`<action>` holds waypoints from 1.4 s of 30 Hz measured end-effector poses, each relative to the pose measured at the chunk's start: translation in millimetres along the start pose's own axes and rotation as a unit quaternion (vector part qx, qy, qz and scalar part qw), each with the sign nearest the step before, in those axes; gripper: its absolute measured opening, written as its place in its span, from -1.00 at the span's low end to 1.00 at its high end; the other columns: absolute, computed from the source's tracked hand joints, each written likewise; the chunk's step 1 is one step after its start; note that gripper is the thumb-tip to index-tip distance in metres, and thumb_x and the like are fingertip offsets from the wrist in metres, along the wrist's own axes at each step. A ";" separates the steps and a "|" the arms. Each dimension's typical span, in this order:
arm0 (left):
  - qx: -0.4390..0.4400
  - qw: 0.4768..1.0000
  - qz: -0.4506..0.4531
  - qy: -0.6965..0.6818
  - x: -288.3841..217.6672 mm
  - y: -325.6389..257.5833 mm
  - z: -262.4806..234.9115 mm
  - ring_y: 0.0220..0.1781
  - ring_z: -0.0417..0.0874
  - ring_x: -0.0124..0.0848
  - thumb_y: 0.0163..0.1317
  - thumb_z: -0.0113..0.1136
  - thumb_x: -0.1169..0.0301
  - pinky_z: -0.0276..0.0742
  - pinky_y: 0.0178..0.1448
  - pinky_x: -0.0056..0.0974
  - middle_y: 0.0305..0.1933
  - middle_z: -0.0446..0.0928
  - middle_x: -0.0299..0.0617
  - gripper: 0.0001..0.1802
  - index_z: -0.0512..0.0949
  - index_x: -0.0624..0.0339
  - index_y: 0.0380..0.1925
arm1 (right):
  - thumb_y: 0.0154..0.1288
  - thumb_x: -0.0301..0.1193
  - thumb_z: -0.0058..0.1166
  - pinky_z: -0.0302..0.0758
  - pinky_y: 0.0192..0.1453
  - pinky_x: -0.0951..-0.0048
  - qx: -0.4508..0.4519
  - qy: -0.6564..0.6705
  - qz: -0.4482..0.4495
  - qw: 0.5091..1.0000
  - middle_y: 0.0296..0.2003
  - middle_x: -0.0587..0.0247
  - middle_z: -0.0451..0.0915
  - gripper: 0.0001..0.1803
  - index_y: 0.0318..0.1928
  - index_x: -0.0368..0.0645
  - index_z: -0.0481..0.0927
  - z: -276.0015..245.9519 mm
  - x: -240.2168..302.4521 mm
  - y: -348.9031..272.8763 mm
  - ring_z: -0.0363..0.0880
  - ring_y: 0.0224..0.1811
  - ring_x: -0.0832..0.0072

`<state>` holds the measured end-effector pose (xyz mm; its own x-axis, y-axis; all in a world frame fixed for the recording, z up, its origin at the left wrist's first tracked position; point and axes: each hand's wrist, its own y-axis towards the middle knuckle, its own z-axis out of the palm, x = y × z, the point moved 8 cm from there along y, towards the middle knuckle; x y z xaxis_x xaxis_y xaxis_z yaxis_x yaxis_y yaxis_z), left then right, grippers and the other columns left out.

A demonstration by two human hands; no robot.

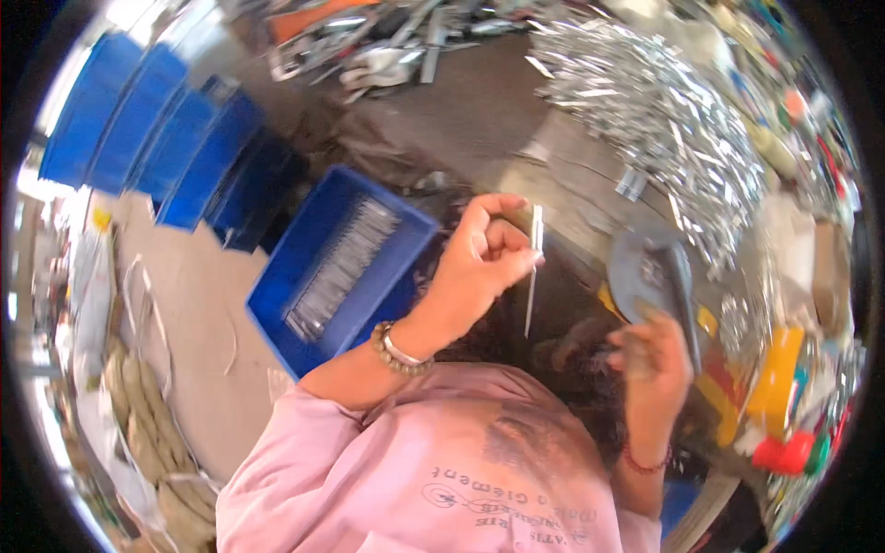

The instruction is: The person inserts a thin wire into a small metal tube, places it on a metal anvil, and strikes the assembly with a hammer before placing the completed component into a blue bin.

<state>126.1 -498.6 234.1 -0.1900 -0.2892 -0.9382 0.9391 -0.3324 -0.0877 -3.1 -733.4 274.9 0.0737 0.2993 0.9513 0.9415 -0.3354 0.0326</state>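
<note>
My left hand pinches a slender shiny metal strip between thumb and fingertips, held upright near the middle of the view. A thin rod-like end reaches down below the fingers. On the right, my right hand is smeared by motion, so I cannot make out whether its fingers hold anything. Just beyond it lies a round grey dish with small parts in it. A blue bin beside my left forearm holds a row of similar metal strips laid side by side.
A large heap of loose shiny metal strips covers the bench at the far right. More metal pieces lie at the back. Several blue bins stand nested at the far left. A yellow object and a red roll sit at the right.
</note>
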 end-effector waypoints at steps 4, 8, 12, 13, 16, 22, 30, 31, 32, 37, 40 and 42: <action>-0.190 0.978 0.021 0.083 1.7 -6.8 -118.3 -0.39 0.47 -0.63 0.44 0.34 0.51 0.33 -0.36 -0.47 -0.17 0.68 -0.29 -0.40 0.39 0.19 0.43 | 0.64 -0.47 0.23 0.48 -0.39 0.66 -0.043 0.042 0.038 0.997 -0.28 0.22 0.74 -0.67 0.29 -0.28 0.66 -15.5 -19.8 20.4 0.57 -0.46 0.72; -0.358 0.917 -0.060 0.164 60.2 -31.2 -270.8 -0.40 0.47 -0.58 0.33 0.40 0.53 0.32 -0.38 -0.41 -0.28 0.57 -0.34 -0.35 0.41 0.28 0.41 | 0.61 -0.30 0.29 0.42 -0.46 0.66 -0.029 0.085 0.020 0.996 -0.34 0.26 0.70 -0.58 0.30 -0.28 0.65 -16.5 -21.7 25.9 0.51 -0.52 0.71; -0.407 0.892 -0.136 0.142 127.8 -32.1 -368.9 -0.28 0.64 -0.47 0.17 0.49 0.54 0.57 -0.23 -0.34 -0.08 0.67 -0.16 -0.31 0.49 0.33 0.33 | 0.60 -0.27 0.32 0.41 -0.50 0.67 -0.048 0.066 0.013 0.997 -0.35 0.25 0.69 -0.57 0.27 -0.29 0.66 -20.4 -25.9 23.3 0.51 -0.55 0.70; -0.407 0.892 -0.136 0.142 140.2 -25.3 -385.4 -0.28 0.64 -0.47 0.17 0.49 0.54 0.57 -0.23 -0.34 -0.08 0.67 -0.16 -0.31 0.49 0.33 0.33 | 0.60 -0.27 0.32 0.41 -0.50 0.67 -0.048 0.066 0.014 0.997 -0.35 0.25 0.69 -0.57 0.27 -0.29 0.66 -19.8 -25.7 23.2 0.51 -0.55 0.70; -0.459 0.846 -0.151 0.225 162.8 -9.9 -439.6 -0.17 0.74 -0.32 0.08 0.54 0.49 0.68 -0.10 -0.25 0.05 0.71 -0.04 -0.31 0.54 0.34 0.26 | 0.59 -0.25 0.33 0.41 -0.49 0.66 -0.044 0.069 0.007 0.997 -0.35 0.23 0.68 -0.56 0.26 -0.29 0.66 -18.9 -24.4 22.5 0.52 -0.55 0.68; -0.434 0.849 -0.169 0.251 174.2 22.2 -473.8 0.05 0.79 -0.10 0.03 0.59 0.42 0.71 0.14 -0.12 0.06 0.77 0.04 -0.31 0.59 0.31 0.21 | 0.59 -0.27 0.32 0.42 -0.50 0.65 -0.057 0.082 0.010 0.995 -0.34 0.20 0.70 -0.60 0.22 -0.31 0.66 -21.3 -30.8 20.0 0.53 -0.55 0.66; -0.427 0.838 -0.087 0.328 182.8 40.1 -511.0 0.09 0.83 -0.07 0.12 0.68 0.28 0.73 0.22 -0.07 0.08 0.81 0.08 -0.45 0.70 0.29 0.06 | 0.59 -0.35 0.29 0.50 -0.43 0.62 -0.056 0.100 0.001 0.993 -0.33 0.17 0.75 -0.68 0.16 -0.32 0.69 -26.3 -27.1 17.6 0.59 -0.51 0.63; -0.422 0.780 -0.049 0.460 164.1 27.8 -524.9 0.07 0.82 -0.06 0.20 0.65 0.24 0.72 0.20 -0.06 0.07 0.81 0.07 -0.48 0.70 0.29 0.06 | 0.59 -0.35 0.29 0.50 -0.43 0.62 -0.068 0.105 0.000 0.992 -0.33 0.17 0.75 -0.68 0.16 -0.32 0.69 -27.9 -23.6 18.7 0.59 -0.51 0.63; -0.410 0.702 -0.005 0.582 140.8 7.9 -535.3 0.04 0.82 -0.06 0.28 0.62 0.19 0.72 0.17 -0.06 0.06 0.81 0.06 -0.50 0.70 0.30 0.06 | 0.60 -0.40 0.26 0.54 -0.39 0.62 -0.028 0.120 0.013 0.992 -0.31 0.17 0.76 -0.72 0.15 -0.33 0.69 -16.8 -18.6 21.3 0.61 -0.48 0.63; -0.416 0.861 0.158 0.246 76.4 47.3 -406.3 -0.30 0.59 -0.51 0.58 0.37 0.17 0.55 -0.17 -0.31 -0.29 0.65 -0.33 -0.70 0.70 0.20 -0.10 | 0.60 -0.54 0.23 0.66 -0.24 0.61 0.018 0.134 0.046 0.990 -0.20 0.17 0.79 -0.82 0.10 -0.36 0.70 -7.5 -20.0 20.2 0.70 -0.34 0.64; -0.394 0.857 0.222 0.247 -34.1 48.6 -263.0 -0.34 0.48 -0.61 0.64 0.31 0.23 0.46 -0.24 -0.40 -0.34 0.57 -0.41 -0.76 0.70 0.19 -0.12 | 0.61 -0.57 0.18 0.67 -0.22 0.60 0.024 0.128 0.039 0.991 -0.18 0.20 0.79 -0.81 0.11 -0.36 0.71 -9.4 -13.6 16.8 0.73 -0.29 0.63; -0.247 0.901 0.269 0.234 -76.4 66.9 -148.7 -0.32 0.49 -0.61 0.59 0.35 0.32 0.48 -0.21 -0.41 -0.29 0.60 -0.42 -0.84 0.71 0.19 -0.07 | 0.61 -0.60 0.14 0.69 -0.19 0.59 0.042 0.130 0.026 0.990 -0.15 0.23 0.80 -0.77 0.16 -0.35 0.72 -11.1 -8.5 16.5 0.76 -0.21 0.62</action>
<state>246.0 -365.3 250.1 0.3644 0.1588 -0.9176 0.8940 0.2162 0.3925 8.2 -751.4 270.7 0.0462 0.0407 0.9981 0.9637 -0.2649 -0.0338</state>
